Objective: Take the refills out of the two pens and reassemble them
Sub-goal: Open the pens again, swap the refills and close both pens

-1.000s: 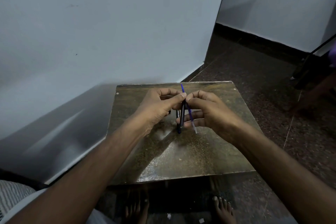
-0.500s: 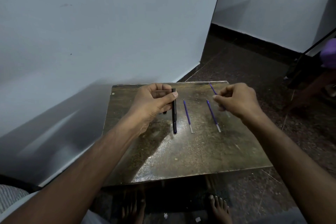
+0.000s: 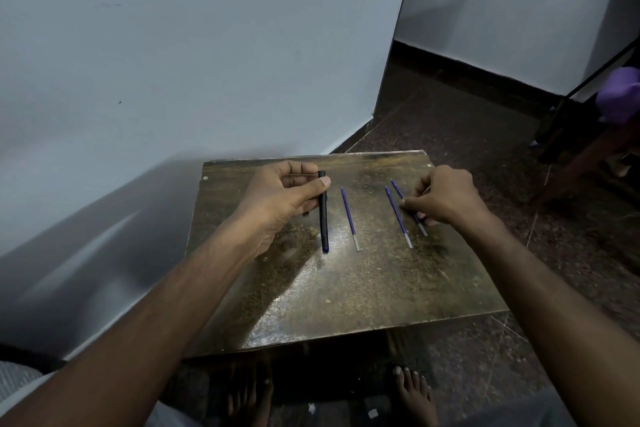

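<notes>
Where wall (image 3: 173,62) meets table (image 3: 346,288), refills (image 3: 349,218).

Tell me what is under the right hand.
The right hand covers the middle of one blue refill on the table; its two ends stick out. A second refill lies just left, uncovered. Anything else beneath is hidden.

Bare forearms (image 3: 194,291), bare feet (image 3: 415,395), no sleeves

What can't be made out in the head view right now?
- Rightmost thin blue refill: middle hidden under the right hand.
- Black pen barrel: whether a refill is inside; the opaque body hides it.
- Second pen body: not visible; possibly behind the left hand.
- Purple object: cut by the right edge.
</notes>
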Demonstrator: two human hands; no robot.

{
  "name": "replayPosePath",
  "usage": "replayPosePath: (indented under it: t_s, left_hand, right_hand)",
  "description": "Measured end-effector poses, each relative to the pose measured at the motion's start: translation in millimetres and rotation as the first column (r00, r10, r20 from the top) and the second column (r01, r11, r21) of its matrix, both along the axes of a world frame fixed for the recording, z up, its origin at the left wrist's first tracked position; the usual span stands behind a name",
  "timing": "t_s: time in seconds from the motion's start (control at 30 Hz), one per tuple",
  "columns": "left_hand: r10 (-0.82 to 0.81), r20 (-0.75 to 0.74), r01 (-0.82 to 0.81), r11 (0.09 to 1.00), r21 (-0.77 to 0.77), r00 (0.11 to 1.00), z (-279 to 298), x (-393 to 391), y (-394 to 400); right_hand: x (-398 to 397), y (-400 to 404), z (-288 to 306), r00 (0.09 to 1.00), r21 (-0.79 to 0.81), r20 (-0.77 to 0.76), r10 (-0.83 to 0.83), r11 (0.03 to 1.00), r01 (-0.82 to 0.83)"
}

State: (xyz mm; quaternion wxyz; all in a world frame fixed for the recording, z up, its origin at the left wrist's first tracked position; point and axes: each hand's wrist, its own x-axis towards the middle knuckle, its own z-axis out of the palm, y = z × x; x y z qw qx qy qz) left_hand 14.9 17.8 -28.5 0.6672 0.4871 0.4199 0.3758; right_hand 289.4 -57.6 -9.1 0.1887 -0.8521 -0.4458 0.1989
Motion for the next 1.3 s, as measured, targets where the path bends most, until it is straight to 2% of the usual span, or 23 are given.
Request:
replayPosePath:
  t_s: [0.17,0.37,0.63,0.73,0.83,0.97,1.1,1.3]
  left_hand:
    - [0.001,-0.009,-0.001,1.000,-0.008,1.000,-4.1,-0.7,2.5]
    - [0.009,-0.026,-0.009,1.000,0.002,1.000,-7.0,0.3,5.4]
    - [0.006,-0.058,-0.005,1.000,0.016,0.998,-6.9,-0.8,5.4]
    - [0.009,-0.061,-0.007,1.000,0.024,0.998,-5.4,-0.7,5.0]
    - [-0.002,-0.101,0.007,0.999,0.049,0.995,-2.7,-0.3,3.5]
    - [-0.012,-0.165,0.030,0.994,0.104,0.986,1.6,-0.7,-0.6]
    - [-0.001,-0.199,0.027,0.991,0.129,0.980,4.8,-2.8,-4.2]
    - [0.026,-0.276,0.024,0.984,0.177,0.961,7.0,-4.3,-7.4]
  right_hand:
    - [-4.2,-1.6,2.5,1.000,-0.014,0.008,0.029,1.000,-0.028]
    - [-1.2,1.4,4.7,0.998,0.063,0.061,0.016,0.998,-0.020]
    - [-10.2,2.8,5.2,0.996,-0.043,0.050,0.078,0.996,-0.075]
    - [-15.8,2.3,6.6,0.982,0.054,0.164,0.093,0.993,-0.103]
    - [-40.7,3.6,6.9,0.951,0.165,0.256,0.175,0.961,-0.222]
    - [-83.7,6.1,-0.6,0.928,0.055,0.206,0.311,0.943,-0.329]
    - [-100.3,10.3,1.3,0.928,-0.105,0.159,0.337,0.940,-0.324]
    - [-113.5,20.8,6.2,0.901,-0.256,0.170,0.400,0.901,-0.351]
